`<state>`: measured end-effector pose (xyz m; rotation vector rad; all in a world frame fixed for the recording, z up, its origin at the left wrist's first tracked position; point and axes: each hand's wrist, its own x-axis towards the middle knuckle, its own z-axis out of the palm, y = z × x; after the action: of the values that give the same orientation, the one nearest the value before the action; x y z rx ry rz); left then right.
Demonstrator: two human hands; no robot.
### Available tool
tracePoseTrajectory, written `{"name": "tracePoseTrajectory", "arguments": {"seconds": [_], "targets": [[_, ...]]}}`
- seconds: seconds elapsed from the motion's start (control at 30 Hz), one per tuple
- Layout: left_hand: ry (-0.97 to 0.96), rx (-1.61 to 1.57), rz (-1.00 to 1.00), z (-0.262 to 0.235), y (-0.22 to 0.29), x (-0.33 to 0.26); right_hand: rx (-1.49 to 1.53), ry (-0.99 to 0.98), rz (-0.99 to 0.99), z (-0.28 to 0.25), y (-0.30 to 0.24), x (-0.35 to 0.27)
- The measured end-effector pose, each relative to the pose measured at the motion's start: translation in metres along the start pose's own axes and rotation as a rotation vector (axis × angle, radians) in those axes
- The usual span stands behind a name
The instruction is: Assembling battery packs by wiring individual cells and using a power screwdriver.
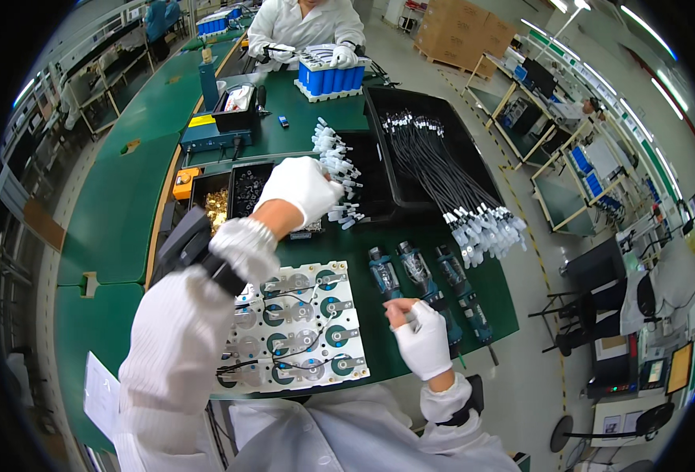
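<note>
My left hand [300,189], in a white glove, reaches over the small parts bins beside white-tipped cable connectors [338,161]. Its fingers look curled, and what they hold, if anything, is hidden. Below that forearm lies a white battery panel [355,348] with round cells, metal strips and thin black wires; my sleeve covers its left part. To the panel's right, my right hand [424,340] has bare thumb and index tips pinched together. Nothing between them can be made out. Three teal-and-black power screwdrivers [416,269] lie just beyond and beside it.
A large black tray [379,161] holds a bundle of black cables [442,165]. Left of it are a bin of brass-coloured parts [216,206], a bin of small black parts [249,185] and a blue box [217,138]. Across the green table, a co-worker handles a blue battery pack [330,79].
</note>
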<state>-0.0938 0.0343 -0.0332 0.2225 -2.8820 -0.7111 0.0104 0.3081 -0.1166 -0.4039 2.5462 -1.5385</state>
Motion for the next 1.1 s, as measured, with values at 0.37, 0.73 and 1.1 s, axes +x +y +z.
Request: {"name": "tracePoseTrajectory", "arguments": {"seconds": [0.37, 0.73, 1.1], "targets": [[-0.433, -0.504, 0.258, -0.023, 0.038, -0.263, 0.986, -0.447, 0.086, -0.003, -0.072, 0.004], [0.384, -1.773, -0.292, -0.047, -0.042, -0.266, -0.014, -0.945, -0.591, 0.055, -0.019, -0.122], [0.044, -0.046, 0.130, 0.014, 0.034, -0.243, -0.117, -0.181, -0.498, -0.012, -0.016, -0.026]]}}
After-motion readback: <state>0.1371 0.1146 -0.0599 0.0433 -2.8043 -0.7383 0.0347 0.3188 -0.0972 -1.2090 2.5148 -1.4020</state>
